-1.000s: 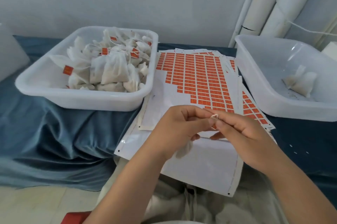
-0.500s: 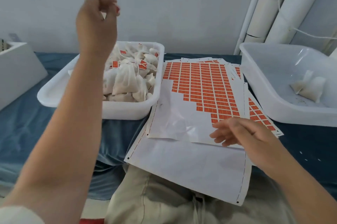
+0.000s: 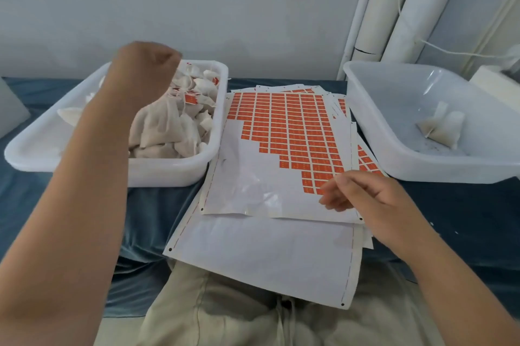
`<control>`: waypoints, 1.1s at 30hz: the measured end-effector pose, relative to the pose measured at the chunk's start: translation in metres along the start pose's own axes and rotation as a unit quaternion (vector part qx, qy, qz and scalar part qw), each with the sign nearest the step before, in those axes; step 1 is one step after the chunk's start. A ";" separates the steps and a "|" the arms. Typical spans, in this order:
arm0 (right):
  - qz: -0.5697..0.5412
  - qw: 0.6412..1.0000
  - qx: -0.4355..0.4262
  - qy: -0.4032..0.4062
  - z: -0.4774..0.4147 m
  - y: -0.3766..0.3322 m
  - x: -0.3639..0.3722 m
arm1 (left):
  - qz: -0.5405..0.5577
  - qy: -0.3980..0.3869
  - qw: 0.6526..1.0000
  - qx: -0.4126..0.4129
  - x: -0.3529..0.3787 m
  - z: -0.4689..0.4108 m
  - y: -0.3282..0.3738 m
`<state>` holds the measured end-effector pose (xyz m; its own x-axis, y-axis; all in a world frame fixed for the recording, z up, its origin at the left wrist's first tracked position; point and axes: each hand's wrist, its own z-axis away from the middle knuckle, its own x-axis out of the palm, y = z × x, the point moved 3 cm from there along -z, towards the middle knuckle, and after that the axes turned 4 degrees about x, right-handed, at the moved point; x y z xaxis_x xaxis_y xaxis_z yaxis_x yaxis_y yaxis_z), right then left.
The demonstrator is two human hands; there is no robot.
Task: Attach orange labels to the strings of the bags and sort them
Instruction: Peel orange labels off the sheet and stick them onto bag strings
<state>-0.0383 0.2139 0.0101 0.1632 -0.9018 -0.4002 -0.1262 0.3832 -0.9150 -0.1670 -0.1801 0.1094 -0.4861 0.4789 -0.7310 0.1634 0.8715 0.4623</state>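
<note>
The left hand [image 3: 146,64] is raised over the opaque white plastic tub [image 3: 168,174] at ten o'clock from the paper stack. It is seen from the back and blurred, the fingers curled away from the camera, so it cannot be told whether they hold anything. That tub is heaped with small white mesh bags [image 3: 168,126], several with orange tags on their strings. At the centre lies the white backing sheet of small orange rectangular labels [image 3: 295,126], its seven o'clock part already bare. The right hand [image 3: 365,193] hovers at the sheet's five o'clock corner, fingers loosely bent and holding nothing, the fingertips at the lowest labels. At two o'clock, the translucent plastic tub [image 3: 394,148] holds two unlabelled white bags [image 3: 441,129]. Everything rests on a dark blue cloth [image 3: 154,205].
</note>
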 end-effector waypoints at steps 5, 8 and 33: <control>0.044 0.988 0.012 0.146 -0.004 0.005 -0.033 | 0.158 0.067 0.979 0.114 0.004 0.061 0.085; 0.071 0.972 -0.021 0.225 -0.003 0.003 -0.060 | 0.249 0.001 0.952 0.177 0.031 0.109 0.127; 0.130 0.904 0.309 0.266 -0.192 0.076 -0.238 | 0.383 -0.222 0.897 -0.013 0.163 0.168 0.117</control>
<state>-0.2742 0.4192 0.0457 -0.3079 -0.6703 -0.6752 0.5051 0.4863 -0.7130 -0.0835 0.0177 -0.0401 0.1510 0.9356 -0.3190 0.2805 0.2689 0.9214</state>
